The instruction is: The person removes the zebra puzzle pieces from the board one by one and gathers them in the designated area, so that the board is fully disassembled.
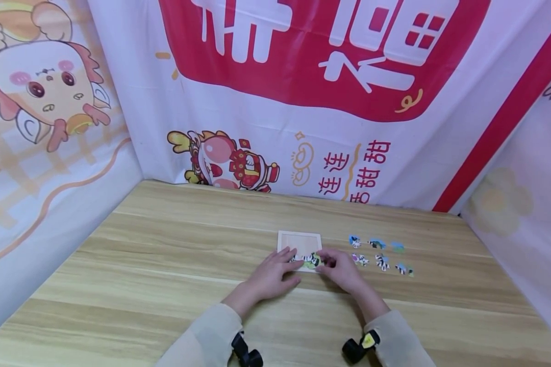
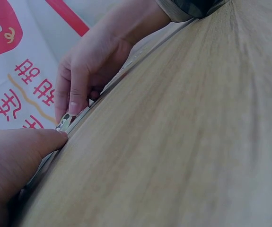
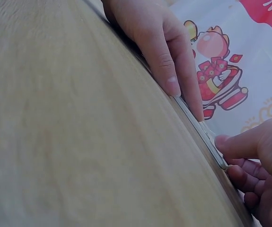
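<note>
A small square puzzle tray (image 1: 300, 233) with a pale rim lies on the table, its far part showing bare wood. Along its near side are zebra puzzle pieces (image 1: 309, 259) in black, white and green. My left hand (image 1: 270, 275) rests with fingers extended over the tray's left side, its fingertips on the pieces. At the near right corner, my right hand (image 1: 342, 270) pinches a small puzzle piece (image 2: 65, 122) between thumb and fingers, low against the tray. The thumb (image 3: 230, 144) shows just above the tray's edge in the right wrist view, and the fingers partly hide the piece.
Several loose puzzle pieces (image 1: 382, 262) lie in two rough rows right of the tray. The wood-grain table (image 1: 165, 265) ends at a printed cloth backdrop (image 1: 257, 112) behind, with cloth on both sides. Black wrist cameras (image 1: 360, 346) are strapped over both sleeves.
</note>
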Tool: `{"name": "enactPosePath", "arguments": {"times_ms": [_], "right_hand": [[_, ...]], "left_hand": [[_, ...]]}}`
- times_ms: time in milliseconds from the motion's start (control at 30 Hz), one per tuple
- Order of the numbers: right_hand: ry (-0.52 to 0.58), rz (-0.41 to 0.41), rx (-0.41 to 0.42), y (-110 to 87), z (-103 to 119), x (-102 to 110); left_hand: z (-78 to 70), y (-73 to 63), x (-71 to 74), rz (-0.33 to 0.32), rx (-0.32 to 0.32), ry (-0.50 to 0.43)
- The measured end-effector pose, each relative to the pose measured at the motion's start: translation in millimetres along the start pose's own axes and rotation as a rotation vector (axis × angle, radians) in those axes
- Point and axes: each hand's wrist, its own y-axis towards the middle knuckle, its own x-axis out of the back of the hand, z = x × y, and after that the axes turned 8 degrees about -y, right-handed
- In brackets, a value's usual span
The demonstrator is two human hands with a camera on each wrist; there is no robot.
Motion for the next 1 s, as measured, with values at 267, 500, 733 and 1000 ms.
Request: {"name": "enactPosePath", "arguments": {"times_ms": [267, 500, 733, 1000], "right_hand": [[0.093, 0.007, -0.023, 1.5, -6, 6], [0.122, 0.024, -0.062, -1.3, -10, 30], [0.136, 0.026, -0.092, -13.6, -20, 63], [0.086, 0.001, -0.122, -34.1, -37, 95]], "left_hand": [[0.5, -0.8, -0.9, -0.006, 0.000, -0.013], [0.4, -0.7, -1.4, -0.010, -0.007, -0.022], [0.8, -0.3, -2.0, -0.007, -0.004, -0.024], [-0.2, -0.2, -1.4, 0.000, 0.002, -0.013]]}}
